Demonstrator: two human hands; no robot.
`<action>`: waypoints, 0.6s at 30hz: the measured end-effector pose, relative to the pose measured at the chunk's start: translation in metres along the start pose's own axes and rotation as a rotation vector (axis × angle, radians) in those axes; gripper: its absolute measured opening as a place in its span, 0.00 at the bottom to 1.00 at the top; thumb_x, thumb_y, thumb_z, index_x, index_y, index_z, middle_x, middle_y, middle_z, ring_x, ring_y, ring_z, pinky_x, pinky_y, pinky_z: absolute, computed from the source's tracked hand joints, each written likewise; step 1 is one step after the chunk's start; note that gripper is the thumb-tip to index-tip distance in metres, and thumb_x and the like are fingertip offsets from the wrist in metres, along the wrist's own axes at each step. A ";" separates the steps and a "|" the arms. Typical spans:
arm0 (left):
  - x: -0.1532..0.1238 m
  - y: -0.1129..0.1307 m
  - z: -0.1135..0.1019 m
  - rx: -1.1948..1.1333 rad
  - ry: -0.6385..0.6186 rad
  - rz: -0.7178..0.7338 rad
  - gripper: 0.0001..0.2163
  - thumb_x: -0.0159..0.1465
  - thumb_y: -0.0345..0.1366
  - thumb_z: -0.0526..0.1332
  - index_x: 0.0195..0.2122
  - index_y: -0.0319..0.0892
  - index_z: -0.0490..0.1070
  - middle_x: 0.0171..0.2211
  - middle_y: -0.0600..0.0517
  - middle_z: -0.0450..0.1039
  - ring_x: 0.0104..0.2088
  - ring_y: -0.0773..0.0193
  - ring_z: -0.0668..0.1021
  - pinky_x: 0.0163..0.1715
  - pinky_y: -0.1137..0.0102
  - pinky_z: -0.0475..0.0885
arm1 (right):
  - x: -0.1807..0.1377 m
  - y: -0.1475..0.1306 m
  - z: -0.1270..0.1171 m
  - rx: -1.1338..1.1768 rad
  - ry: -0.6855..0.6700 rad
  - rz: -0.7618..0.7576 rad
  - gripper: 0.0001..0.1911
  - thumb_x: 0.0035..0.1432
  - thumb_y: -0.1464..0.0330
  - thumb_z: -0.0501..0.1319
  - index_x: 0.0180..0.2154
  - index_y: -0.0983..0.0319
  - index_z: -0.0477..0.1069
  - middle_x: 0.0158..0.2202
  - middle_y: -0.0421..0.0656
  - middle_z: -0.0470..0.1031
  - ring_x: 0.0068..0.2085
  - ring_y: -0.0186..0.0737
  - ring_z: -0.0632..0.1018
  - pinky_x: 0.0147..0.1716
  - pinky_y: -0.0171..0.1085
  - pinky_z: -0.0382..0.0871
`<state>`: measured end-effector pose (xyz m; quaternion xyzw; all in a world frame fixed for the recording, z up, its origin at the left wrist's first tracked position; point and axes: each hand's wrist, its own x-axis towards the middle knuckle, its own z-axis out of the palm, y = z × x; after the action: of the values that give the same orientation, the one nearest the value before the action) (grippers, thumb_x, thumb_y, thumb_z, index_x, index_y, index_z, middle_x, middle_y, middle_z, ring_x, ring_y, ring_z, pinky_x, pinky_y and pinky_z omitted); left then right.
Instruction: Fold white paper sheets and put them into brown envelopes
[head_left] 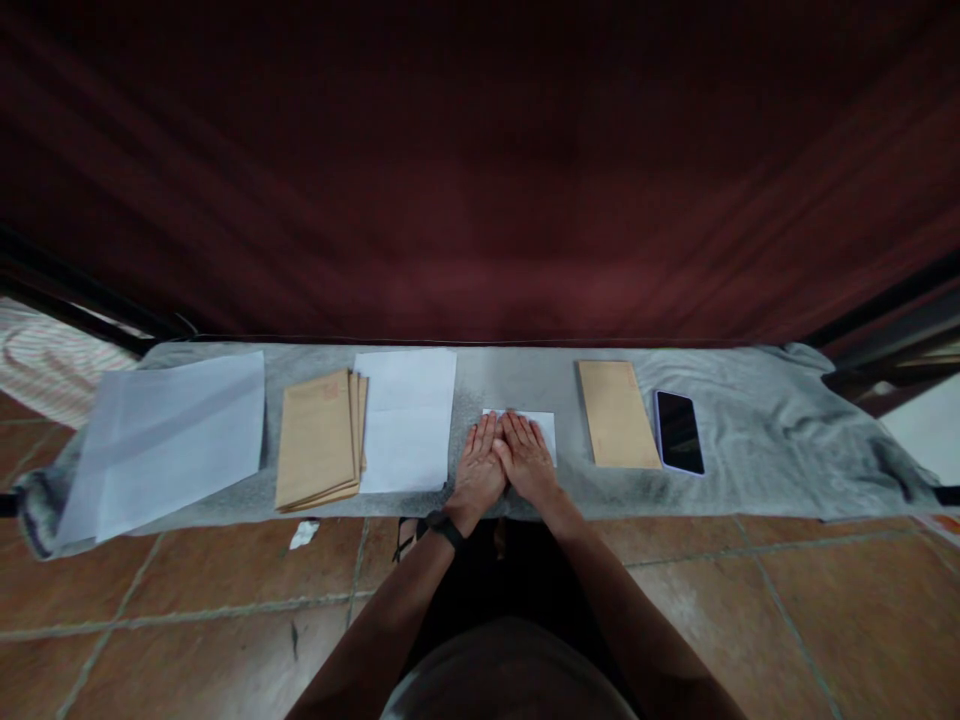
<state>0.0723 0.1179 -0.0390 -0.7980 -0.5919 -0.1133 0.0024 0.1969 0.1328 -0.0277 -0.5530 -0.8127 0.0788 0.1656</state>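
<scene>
A small white piece of paper (546, 425), perhaps folded, lies on the grey cloth in front of me. My left hand (480, 465) rests flat over its left part, fingers stretched forward. Beside it, my right hand (527, 458) presses flat on the same paper, its thumb touching the left hand. Both palms face down and cover most of the sheet. To the left sit white sheets (409, 420) and a fanned stack of brown envelopes (315, 440). A single brown envelope (619, 415) lies to the right.
A phone (679, 432) with a dark screen lies right of the single envelope. Larger white sheets (180, 440) overhang the left front edge. The narrow surface is covered by a grey cloth (780, 430); a dark red curtain (480, 200) hangs behind. A paper scrap (304, 533) is on the tiled floor.
</scene>
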 end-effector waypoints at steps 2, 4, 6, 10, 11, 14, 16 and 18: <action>0.000 0.001 0.000 -0.010 0.009 -0.009 0.28 0.70 0.31 0.45 0.71 0.31 0.48 0.71 0.39 0.52 0.72 0.55 0.52 0.69 0.54 0.54 | -0.002 0.007 0.002 -0.020 0.014 0.003 0.29 0.74 0.61 0.42 0.68 0.67 0.56 0.70 0.50 0.58 0.71 0.45 0.57 0.70 0.49 0.48; 0.001 0.002 -0.001 -0.023 0.018 -0.014 0.27 0.71 0.31 0.44 0.71 0.31 0.48 0.71 0.39 0.52 0.72 0.55 0.53 0.69 0.54 0.54 | -0.006 0.014 0.003 -0.041 0.036 0.010 0.29 0.74 0.60 0.42 0.69 0.68 0.55 0.70 0.52 0.56 0.71 0.46 0.57 0.69 0.50 0.48; 0.001 0.003 -0.003 -0.034 0.026 -0.023 0.27 0.71 0.33 0.44 0.71 0.31 0.49 0.71 0.39 0.53 0.72 0.55 0.54 0.69 0.53 0.54 | -0.009 0.021 0.003 -0.059 0.059 0.011 0.30 0.74 0.60 0.43 0.69 0.69 0.53 0.70 0.53 0.56 0.71 0.47 0.57 0.69 0.51 0.49; 0.002 0.004 -0.007 -0.047 0.024 -0.053 0.27 0.72 0.37 0.45 0.70 0.30 0.51 0.70 0.38 0.53 0.71 0.54 0.54 0.69 0.54 0.55 | -0.014 0.030 0.003 -0.093 0.111 0.025 0.30 0.74 0.60 0.43 0.70 0.69 0.52 0.69 0.55 0.57 0.71 0.49 0.58 0.67 0.52 0.51; 0.003 0.005 -0.007 -0.049 0.021 -0.061 0.27 0.72 0.38 0.45 0.70 0.29 0.51 0.70 0.38 0.53 0.71 0.53 0.54 0.69 0.54 0.55 | -0.016 0.032 0.002 -0.102 0.122 0.033 0.30 0.74 0.60 0.44 0.69 0.70 0.52 0.69 0.55 0.57 0.70 0.50 0.58 0.67 0.53 0.51; 0.003 0.005 -0.009 -0.048 0.020 -0.082 0.27 0.73 0.39 0.46 0.69 0.28 0.52 0.70 0.37 0.52 0.71 0.52 0.54 0.69 0.54 0.54 | -0.022 0.038 0.001 -0.128 0.143 0.051 0.31 0.74 0.59 0.45 0.69 0.71 0.52 0.69 0.56 0.58 0.70 0.51 0.58 0.67 0.53 0.51; 0.002 0.006 -0.009 -0.045 0.027 -0.099 0.28 0.73 0.40 0.46 0.69 0.28 0.52 0.70 0.37 0.52 0.72 0.52 0.53 0.69 0.54 0.54 | -0.026 0.043 0.000 -0.143 0.153 0.061 0.31 0.74 0.59 0.45 0.69 0.71 0.52 0.69 0.56 0.58 0.69 0.51 0.59 0.67 0.53 0.52; 0.001 0.006 -0.008 -0.046 0.036 -0.114 0.28 0.73 0.40 0.46 0.70 0.29 0.51 0.70 0.37 0.52 0.72 0.52 0.53 0.69 0.54 0.54 | -0.031 0.047 -0.002 -0.155 0.164 0.076 0.32 0.74 0.58 0.44 0.69 0.71 0.52 0.69 0.57 0.58 0.69 0.52 0.60 0.66 0.53 0.53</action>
<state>0.0772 0.1163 -0.0301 -0.7605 -0.6337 -0.1410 -0.0119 0.2489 0.1215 -0.0466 -0.5991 -0.7786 -0.0237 0.1852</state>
